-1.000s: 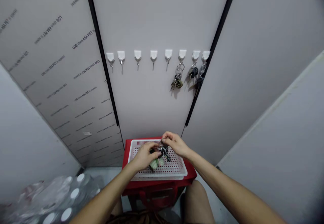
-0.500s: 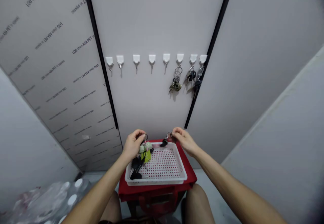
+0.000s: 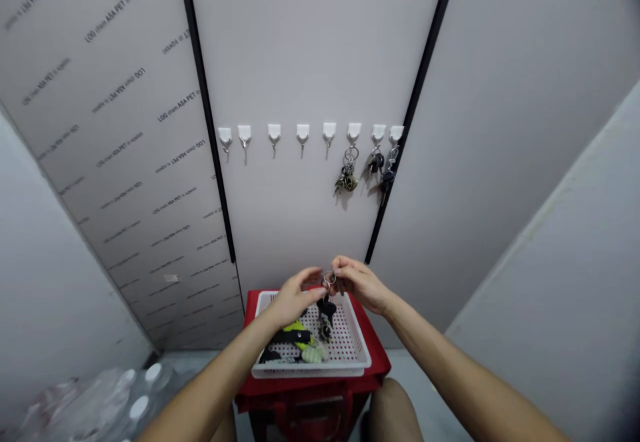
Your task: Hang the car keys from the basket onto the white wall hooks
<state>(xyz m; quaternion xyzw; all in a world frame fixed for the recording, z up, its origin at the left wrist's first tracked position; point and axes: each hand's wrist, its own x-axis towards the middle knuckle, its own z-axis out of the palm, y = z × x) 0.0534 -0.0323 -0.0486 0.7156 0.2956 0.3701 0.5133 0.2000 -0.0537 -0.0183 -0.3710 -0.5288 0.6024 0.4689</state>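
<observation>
Over the white basket (image 3: 310,371), my right hand (image 3: 363,287) pinches the metal ring of a bunch of keys (image 3: 326,312). The bunch hangs below, with dark key heads and metal keys. My left hand (image 3: 295,299) is beside the ring, thumb and fingers apart, the thumb tip at or very near its lower side. In the basket lie a pale green charm (image 3: 313,354), a yellow-green tag (image 3: 299,327) and a black strap (image 3: 293,337), partly behind my left hand and forearm.
Several white hooks (image 3: 303,133) line the wall panel. The right three carry keys: a bunch with a bronze charm (image 3: 349,180), black-headed keys (image 3: 376,162) and another set (image 3: 387,179). The basket stands on a red-covered stool (image 3: 375,362). Capped plastic bottles (image 3: 140,407) stand lower left.
My left hand has let go of the ring with the green charm, now lying in the basket, and moved right to the other ring. My right hand moved slightly left and down, still holding its keys.
</observation>
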